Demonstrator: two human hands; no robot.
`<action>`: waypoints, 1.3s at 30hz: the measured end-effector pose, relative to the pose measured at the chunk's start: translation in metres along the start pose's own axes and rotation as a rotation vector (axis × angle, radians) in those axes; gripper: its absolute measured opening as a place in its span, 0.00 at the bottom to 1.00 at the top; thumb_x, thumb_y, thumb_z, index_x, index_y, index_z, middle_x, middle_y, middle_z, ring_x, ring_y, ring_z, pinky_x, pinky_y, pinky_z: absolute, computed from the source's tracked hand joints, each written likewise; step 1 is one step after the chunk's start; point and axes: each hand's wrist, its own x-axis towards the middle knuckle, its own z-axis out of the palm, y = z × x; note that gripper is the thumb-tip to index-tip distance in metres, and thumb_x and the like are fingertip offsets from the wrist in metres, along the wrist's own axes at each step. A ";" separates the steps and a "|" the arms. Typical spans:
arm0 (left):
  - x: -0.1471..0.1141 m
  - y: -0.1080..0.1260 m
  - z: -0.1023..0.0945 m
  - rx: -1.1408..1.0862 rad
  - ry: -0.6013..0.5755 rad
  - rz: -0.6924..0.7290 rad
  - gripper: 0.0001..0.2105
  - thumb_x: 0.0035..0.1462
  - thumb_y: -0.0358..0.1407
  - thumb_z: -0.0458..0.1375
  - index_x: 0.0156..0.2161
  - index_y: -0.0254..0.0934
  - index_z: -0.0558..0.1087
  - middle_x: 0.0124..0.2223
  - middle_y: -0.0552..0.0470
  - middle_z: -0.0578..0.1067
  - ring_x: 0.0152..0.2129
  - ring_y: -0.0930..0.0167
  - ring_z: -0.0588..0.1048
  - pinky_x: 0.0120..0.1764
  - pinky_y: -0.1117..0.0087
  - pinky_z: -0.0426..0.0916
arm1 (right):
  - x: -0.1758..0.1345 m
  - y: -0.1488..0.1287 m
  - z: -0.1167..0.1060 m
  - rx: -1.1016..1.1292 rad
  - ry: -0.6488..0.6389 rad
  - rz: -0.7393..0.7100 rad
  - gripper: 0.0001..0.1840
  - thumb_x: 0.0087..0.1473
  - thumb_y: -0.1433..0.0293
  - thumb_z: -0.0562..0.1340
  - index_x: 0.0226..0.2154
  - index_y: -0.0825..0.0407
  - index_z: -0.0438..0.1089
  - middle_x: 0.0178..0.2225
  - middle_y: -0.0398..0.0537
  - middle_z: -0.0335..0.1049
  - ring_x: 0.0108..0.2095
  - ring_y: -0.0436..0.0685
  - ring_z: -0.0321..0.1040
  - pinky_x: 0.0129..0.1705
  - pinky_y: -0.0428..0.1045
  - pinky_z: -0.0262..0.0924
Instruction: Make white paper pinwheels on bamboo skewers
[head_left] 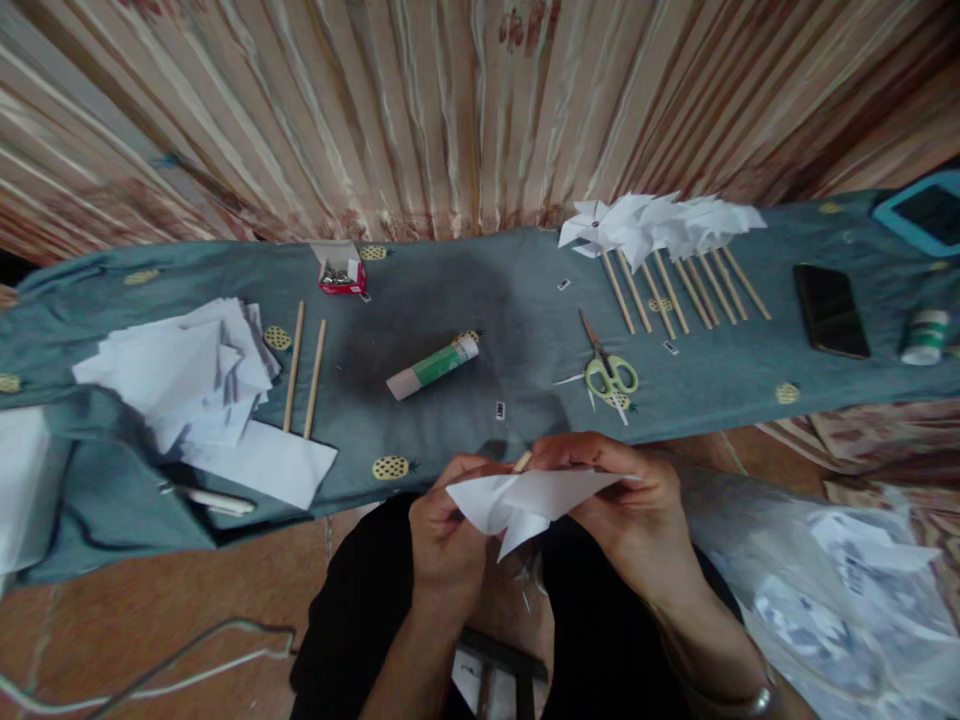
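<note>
Both hands worked close to the body, over the lap. Left hand pinched the left side of a folded white paper pinwheel; right hand gripped its right side from above, with a wooden stick tip showing between the thumbs. Pinwheel was held in the air, just short of the worktop edge.

On the blue cloth just beyond: scissors with pale green handles, a glue stick lying on its side, small staples or scraps scattered near them. Left: two bare sticks beside a stack of white paper. Further back: red box of pins, a row of finished pinwheels on sticks, a black phone at right.

Risk, as judged: thin paper could tear at the centre if the stick were pushed hard; folds could spring open if either pinch loosened.

No writing legible on glue stick, box or phone
</note>
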 end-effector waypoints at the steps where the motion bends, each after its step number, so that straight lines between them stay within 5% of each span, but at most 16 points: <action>1: -0.001 0.000 0.000 0.020 -0.005 0.017 0.09 0.41 0.26 0.64 0.29 0.40 0.82 0.30 0.52 0.76 0.26 0.72 0.73 0.28 0.76 0.64 | -0.001 0.001 -0.001 0.018 0.000 0.016 0.09 0.46 0.78 0.65 0.29 0.48 0.76 0.30 0.41 0.78 0.30 0.50 0.74 0.32 0.42 0.67; 26: 0.005 0.004 0.004 0.164 -0.125 0.093 0.05 0.50 0.34 0.63 0.32 0.40 0.82 0.27 0.50 0.77 0.23 0.73 0.74 0.24 0.77 0.65 | 0.001 0.009 -0.018 0.188 -0.100 0.119 0.04 0.49 0.71 0.69 0.30 0.46 0.77 0.32 0.41 0.79 0.34 0.49 0.76 0.37 0.38 0.68; 39: 0.010 0.003 0.001 0.200 -0.163 0.034 0.10 0.46 0.27 0.61 0.32 0.40 0.82 0.27 0.51 0.77 0.23 0.74 0.74 0.25 0.79 0.66 | 0.011 0.005 -0.024 -0.051 -0.172 0.046 0.12 0.46 0.80 0.66 0.30 0.47 0.76 0.31 0.40 0.79 0.31 0.49 0.76 0.33 0.39 0.68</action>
